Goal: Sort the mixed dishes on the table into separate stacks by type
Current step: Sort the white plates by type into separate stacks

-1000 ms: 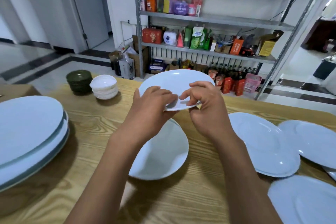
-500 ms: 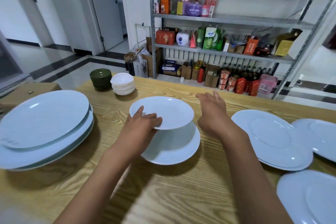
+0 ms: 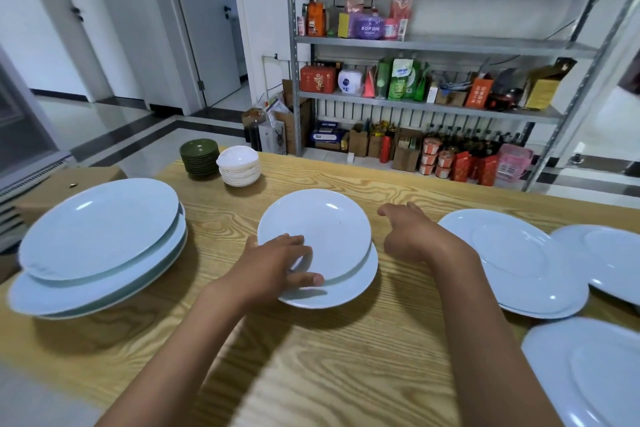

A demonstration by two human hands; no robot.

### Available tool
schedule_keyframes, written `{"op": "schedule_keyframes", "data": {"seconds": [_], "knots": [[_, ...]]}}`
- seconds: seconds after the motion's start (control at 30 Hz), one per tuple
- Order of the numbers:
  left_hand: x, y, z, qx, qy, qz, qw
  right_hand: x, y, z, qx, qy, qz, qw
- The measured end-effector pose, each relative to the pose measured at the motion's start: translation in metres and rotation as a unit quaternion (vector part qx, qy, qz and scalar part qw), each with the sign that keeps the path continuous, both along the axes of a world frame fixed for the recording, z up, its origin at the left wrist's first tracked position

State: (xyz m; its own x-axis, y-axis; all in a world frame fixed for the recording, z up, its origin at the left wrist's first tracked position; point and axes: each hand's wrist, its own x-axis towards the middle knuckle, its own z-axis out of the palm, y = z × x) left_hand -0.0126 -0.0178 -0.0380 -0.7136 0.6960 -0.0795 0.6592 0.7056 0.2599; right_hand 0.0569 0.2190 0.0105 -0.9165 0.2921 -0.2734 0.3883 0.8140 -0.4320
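Both forearms are bare to the frame's edge, and the hands (image 3: 277, 263) wear no gloves, rings or watch.

Bright even daylight, soft shadows, wide-angle edge distortion

"BOPOM" reads on the purple tub (image 3: 369, 27) on the shelf (image 3: 450, 42).
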Motion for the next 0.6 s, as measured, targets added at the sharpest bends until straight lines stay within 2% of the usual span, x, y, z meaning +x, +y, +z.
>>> {"op": "schedule_keyframes", "data": {"seconds": [0.1,0.23,0.33,0.43,0.6], "knots": [[0.004,0.005,0.002,0.000,0.011,0.015,1.000,0.004,0.001,0.002,-0.020,0.009,-0.019,1.000],[0.012,0.027,0.009,0.041,0.037,0.021,0.998,0.015,0.004,-0.001,-0.066,0.117,-0.084,0.987],[0.028,0.055,0.018,0.087,0.083,-0.036,0.992,0.038,0.006,-0.007,-0.110,0.230,-0.140,0.957],[0.044,0.081,0.023,0.157,0.108,-0.093,0.977,0.062,0.019,-0.015,-0.123,0.292,-0.216,0.924],[0.078,0.132,0.009,0.302,0.059,-0.138,0.942,0.107,0.064,-0.018,-0.084,0.338,-0.385,0.855]]}}
